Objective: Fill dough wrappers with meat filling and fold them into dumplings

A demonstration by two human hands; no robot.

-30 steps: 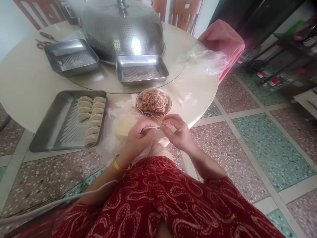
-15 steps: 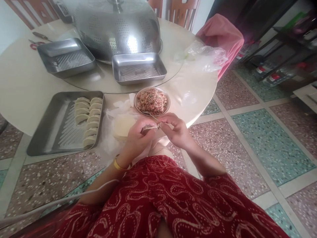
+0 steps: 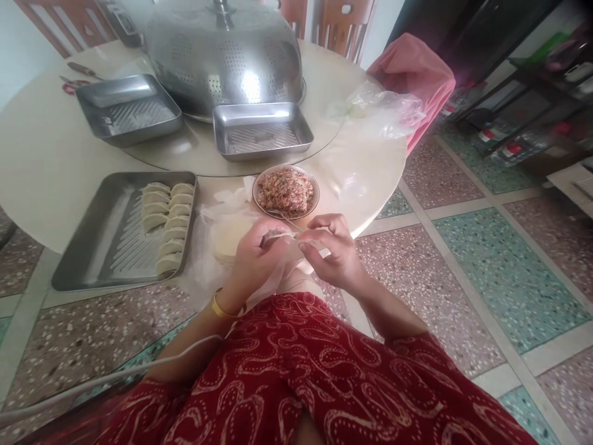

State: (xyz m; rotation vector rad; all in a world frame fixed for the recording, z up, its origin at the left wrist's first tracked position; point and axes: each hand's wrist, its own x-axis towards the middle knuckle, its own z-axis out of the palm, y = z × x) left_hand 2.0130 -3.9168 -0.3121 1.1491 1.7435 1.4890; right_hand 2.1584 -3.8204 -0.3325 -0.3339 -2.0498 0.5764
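Between my two hands is a pale folded dumpling (image 3: 283,235), mostly covered by the fingers. My left hand (image 3: 259,256) is closed round its left part. With thumb and fingertips, my right hand (image 3: 334,250) pinches its right edge. Just beyond the hands stands a bowl of minced filling (image 3: 286,190), a utensil's handle leaning over its near rim. Round dumpling wrappers (image 3: 227,238) lie stacked on thin plastic beside my left hand. Further left, a metal tray (image 3: 111,228) has two rows of folded dumplings (image 3: 169,225) along its right side.
Two smaller metal trays (image 3: 134,111) (image 3: 264,148) stand further back on the round table, before a large perforated metal dome (image 3: 227,62). Scissors (image 3: 69,86) and a knife (image 3: 83,69) lie at the back left. A plastic bag (image 3: 393,111) rests near a pink-draped chair (image 3: 417,74).
My right hand's fingers have shifted slightly right and spread a little more along the dumpling's edge. The left hand keeps its hold. The view has moved slightly.
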